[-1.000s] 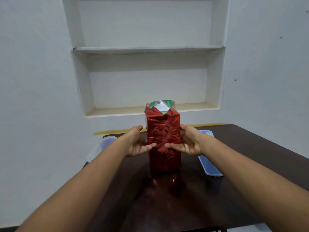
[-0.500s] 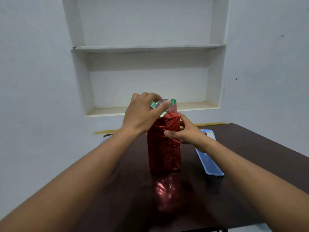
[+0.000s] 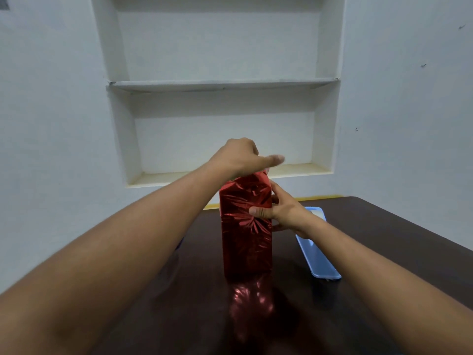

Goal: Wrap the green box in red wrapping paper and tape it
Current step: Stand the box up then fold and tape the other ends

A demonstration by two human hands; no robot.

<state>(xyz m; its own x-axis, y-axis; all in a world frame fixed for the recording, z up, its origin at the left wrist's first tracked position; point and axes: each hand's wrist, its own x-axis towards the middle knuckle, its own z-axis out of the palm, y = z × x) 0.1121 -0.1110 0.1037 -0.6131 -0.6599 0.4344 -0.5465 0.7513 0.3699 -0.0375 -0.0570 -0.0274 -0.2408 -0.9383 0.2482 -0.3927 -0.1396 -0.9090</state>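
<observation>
Standing upright mid-table (image 3: 384, 252), the red-wrapped box (image 3: 245, 226) is showing no readable writing. My right hand (image 3: 284, 213) is gripping its side; my left hand (image 3: 240, 157) is pressing flat on top. A blue lid (image 3: 317, 257) is lying just right.

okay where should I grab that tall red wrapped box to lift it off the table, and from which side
Grip the red wrapped box around its middle, coming in from the right, where the right hand already clamps it. It stands upright, tall and narrow, so a mid-height side grip probably keeps it steady. The left hand covers the top.
</observation>
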